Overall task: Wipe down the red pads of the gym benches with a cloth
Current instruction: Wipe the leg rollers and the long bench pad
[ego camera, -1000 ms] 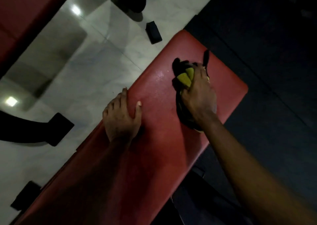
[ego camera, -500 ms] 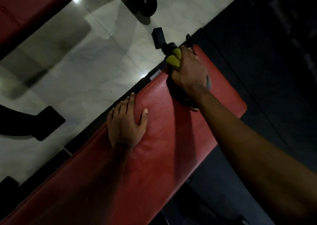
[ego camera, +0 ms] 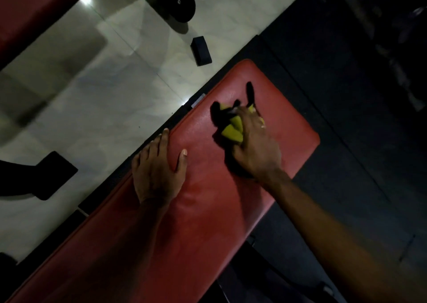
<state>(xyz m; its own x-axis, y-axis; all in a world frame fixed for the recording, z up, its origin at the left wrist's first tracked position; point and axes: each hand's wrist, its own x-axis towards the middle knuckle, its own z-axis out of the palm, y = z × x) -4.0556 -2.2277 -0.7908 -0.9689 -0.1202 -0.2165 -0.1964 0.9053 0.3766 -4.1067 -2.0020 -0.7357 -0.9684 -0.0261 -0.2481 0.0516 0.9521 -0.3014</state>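
A long red bench pad (ego camera: 208, 210) runs diagonally from the lower left to the upper right. My right hand (ego camera: 256, 147) grips a bunched black and yellow cloth (ego camera: 231, 127) and holds it down on the pad near its far end. My left hand (ego camera: 159, 171) rests flat on the pad's left edge, fingers straight and reaching over the rim, thumb spread on the red surface.
A second red pad (ego camera: 27, 4) shows at the top left. Pale shiny floor tiles (ego camera: 104, 90) lie left of the bench, with a black weight plate (ego camera: 175, 2), a small black foot (ego camera: 201, 50) and a black bench leg (ego camera: 46, 175). Dark matting (ego camera: 358, 117) covers the right.
My right hand swept the cloth up to the pad's far left corner, then back toward the middle of the far end. My left hand stayed on the pad's edge.
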